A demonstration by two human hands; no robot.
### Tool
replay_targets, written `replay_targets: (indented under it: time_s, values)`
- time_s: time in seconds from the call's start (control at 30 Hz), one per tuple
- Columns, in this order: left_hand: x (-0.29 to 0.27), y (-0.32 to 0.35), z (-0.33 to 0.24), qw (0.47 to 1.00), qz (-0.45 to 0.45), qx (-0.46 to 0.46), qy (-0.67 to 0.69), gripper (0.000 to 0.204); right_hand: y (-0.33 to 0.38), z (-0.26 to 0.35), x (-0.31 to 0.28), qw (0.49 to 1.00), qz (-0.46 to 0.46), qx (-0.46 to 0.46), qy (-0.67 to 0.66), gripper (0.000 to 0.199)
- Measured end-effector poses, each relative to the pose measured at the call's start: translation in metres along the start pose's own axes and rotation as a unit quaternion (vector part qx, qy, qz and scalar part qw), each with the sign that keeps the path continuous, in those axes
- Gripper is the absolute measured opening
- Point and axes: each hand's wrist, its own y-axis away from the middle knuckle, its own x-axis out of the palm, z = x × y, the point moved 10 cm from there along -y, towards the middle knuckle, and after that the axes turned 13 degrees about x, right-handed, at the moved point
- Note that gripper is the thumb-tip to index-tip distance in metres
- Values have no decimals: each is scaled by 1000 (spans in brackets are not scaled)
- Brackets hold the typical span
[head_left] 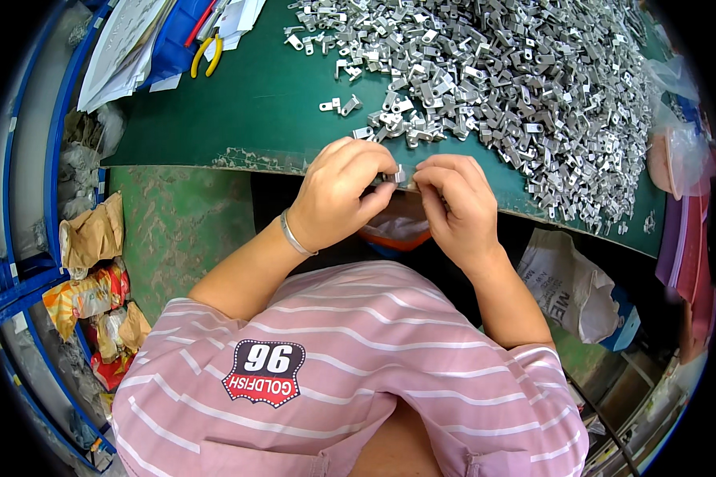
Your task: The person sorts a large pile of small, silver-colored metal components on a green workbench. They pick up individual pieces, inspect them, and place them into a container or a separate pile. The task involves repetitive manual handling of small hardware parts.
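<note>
My left hand (338, 195) and my right hand (457, 208) meet at the near edge of the green table (239, 111). Between their fingertips they pinch one small silver metal part (398, 174). A thin bracelet circles my left wrist. A big heap of the same small metal parts (501, 79) covers the table's middle and right, just beyond my fingers. A few loose parts (338, 104) lie apart at the heap's left edge.
Yellow-handled pliers (205, 56) and papers (123, 44) lie at the table's far left. An orange container lined with a plastic bag (398, 230) sits below my hands. A white sack (569, 286) is under the table at right. Crumpled bags (91, 270) fill blue shelving at left.
</note>
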Motion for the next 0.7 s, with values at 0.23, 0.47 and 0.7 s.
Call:
replay_targets:
  time_s: [0.23, 0.47, 0.7]
  values:
    - [3, 2, -13, 996, 19, 51, 66, 27, -7, 16, -13, 998, -27, -29, -42, 23]
    - [-13, -20, 12, 993, -81, -61, -63, 23, -23, 8, -7, 989, -85, -59, 106, 28]
    - [-8, -17, 9, 997, -71, -2, -24, 15, 8, 15, -9, 991, 21, -110, 73, 34]
